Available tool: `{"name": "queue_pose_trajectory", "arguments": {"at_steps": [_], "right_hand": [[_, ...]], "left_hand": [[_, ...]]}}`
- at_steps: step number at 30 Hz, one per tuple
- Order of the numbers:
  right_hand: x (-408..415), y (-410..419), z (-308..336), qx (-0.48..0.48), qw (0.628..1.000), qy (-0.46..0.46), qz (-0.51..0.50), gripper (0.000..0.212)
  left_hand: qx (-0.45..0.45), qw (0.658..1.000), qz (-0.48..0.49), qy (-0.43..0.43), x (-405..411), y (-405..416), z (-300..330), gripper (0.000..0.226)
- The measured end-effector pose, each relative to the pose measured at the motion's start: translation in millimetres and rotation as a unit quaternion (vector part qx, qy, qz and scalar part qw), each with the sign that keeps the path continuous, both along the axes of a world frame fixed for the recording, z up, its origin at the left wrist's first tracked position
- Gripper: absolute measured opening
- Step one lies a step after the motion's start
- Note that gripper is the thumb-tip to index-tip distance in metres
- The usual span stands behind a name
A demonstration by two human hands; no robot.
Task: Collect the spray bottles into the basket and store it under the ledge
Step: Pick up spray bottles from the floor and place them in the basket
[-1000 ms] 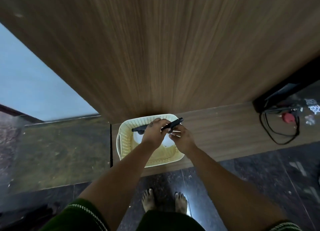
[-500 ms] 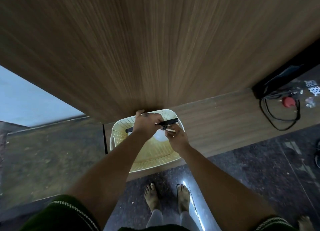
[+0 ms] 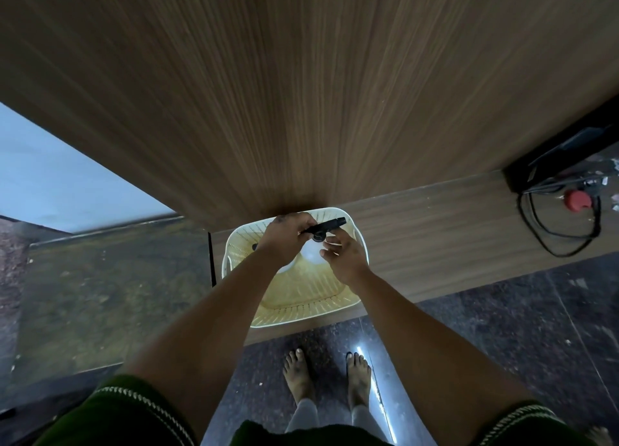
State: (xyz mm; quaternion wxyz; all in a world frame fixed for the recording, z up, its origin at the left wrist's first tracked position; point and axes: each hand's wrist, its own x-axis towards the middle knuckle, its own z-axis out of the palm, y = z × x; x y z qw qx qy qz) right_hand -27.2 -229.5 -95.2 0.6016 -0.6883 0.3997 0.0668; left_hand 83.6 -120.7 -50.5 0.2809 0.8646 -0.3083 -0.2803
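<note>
A cream slotted plastic basket (image 3: pixel 301 306) sits on the low wooden ledge (image 3: pixel 435 241), its far end tucked against the tall wooden panel. Inside stand white spray bottles with black trigger heads. My left hand (image 3: pixel 284 236) grips the black head of one spray bottle (image 3: pixel 326 226), whose white body (image 3: pixel 310 253) shows below. The black tip of a second bottle (image 3: pixel 255 246) peeks out left of my left wrist. My right hand (image 3: pixel 341 253) hovers beside the white body with its fingers spread, holding nothing.
A tall wooden panel (image 3: pixel 301 93) rises behind the basket. Black cables (image 3: pixel 556 238) and a red knob (image 3: pixel 577 199) lie on the ledge at the right. My bare feet (image 3: pixel 326 375) stand on the dark stone floor. A mottled greenish slab (image 3: pixel 100 284) lies left.
My right hand has let go of the spray bottle and opened its fingers. My left hand keeps its grip on the trigger head in the basket.
</note>
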Motion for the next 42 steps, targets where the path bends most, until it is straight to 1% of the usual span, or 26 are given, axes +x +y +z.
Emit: {"name": "queue_pose_trajectory", "arguments": {"at_steps": [5,8,14,20,22,25,28,30,32,35,38,42], "right_hand": [[2.3,-0.5,-0.6,-0.071,0.997,0.015,0.013,0.036],[2.4,1.9,-0.7,-0.07,0.997,0.01,0.012,0.032],[1.9,5.6,2.5,-0.051,0.999,0.014,-0.007,0.037],[-2.9,4.6,5.3,-0.048,0.998,0.027,-0.012,0.042],[-5.4,1.5,9.4,-0.055,0.998,0.039,0.001,0.044],[-11.5,-1.9,15.4,-0.085,0.994,0.068,0.033,0.046],[-17.6,-4.2,22.9,-0.116,0.984,0.123,0.052,0.042],[-21.5,-4.2,28.4,-0.144,0.972,0.155,0.098,0.04],[-25.1,-2.0,35.0,-0.176,0.962,0.162,0.13,0.039],[-29.5,5.4,47.6,-0.207,0.953,0.169,0.144,0.039],[-34.6,12.7,57.5,-0.226,0.95,0.154,0.149,0.034],[-39.5,22.9,70.2,-0.228,0.953,0.089,0.178,0.024]], "left_hand": [[0.03,0.999,-0.001,-0.027,-3.1,5.8,-3.2,0.021],[0.046,0.997,-0.016,-0.064,-6.0,7.9,-2.5,0.026],[0.056,0.991,-0.017,-0.124,-9.3,7.1,-2.4,0.03],[0.086,0.985,-0.034,-0.145,-13.4,7.3,1.2,0.033],[0.097,0.983,-0.037,-0.149,-15.2,8.6,2.8,0.036],[0.102,0.982,-0.032,-0.153,-17.7,11.9,5.2,0.045],[0.094,0.983,-0.02,-0.157,-23.1,16.4,11.9,0.052],[0.086,0.982,-0.009,-0.169,-27.9,21.4,18.3,0.055],[0.083,0.98,0.007,-0.179,-33.7,28.8,26.5,0.058],[0.083,0.98,0.045,-0.176,-44.3,45.7,41.4,0.061],[0.099,0.976,0.078,-0.179,-59.5,64.8,56.5,0.061],[0.112,0.968,0.146,-0.172,-86.3,86.5,71.1,0.06]]}}
